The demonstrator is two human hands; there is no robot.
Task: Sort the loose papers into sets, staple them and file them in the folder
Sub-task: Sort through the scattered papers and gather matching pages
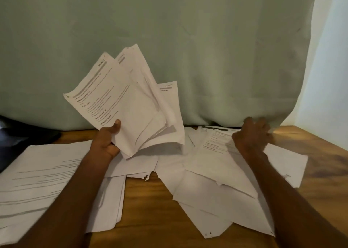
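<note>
My left hand (107,140) grips a fanned bundle of printed sheets (128,101) by its lower corner and holds it up above the table, thumb on the front page. My right hand (253,135) is blurred at the far right, over the back edge of a spread of loose papers (216,176); its fingers look curled, but I cannot tell if it holds anything. More printed sheets (37,180) lie in a pile at the left under my left forearm. No stapler or folder is in sight.
The wooden table (150,206) shows between the two paper piles and at the right. A pale green curtain (169,40) hangs along the back edge. Something dark (22,133) sits at the far left.
</note>
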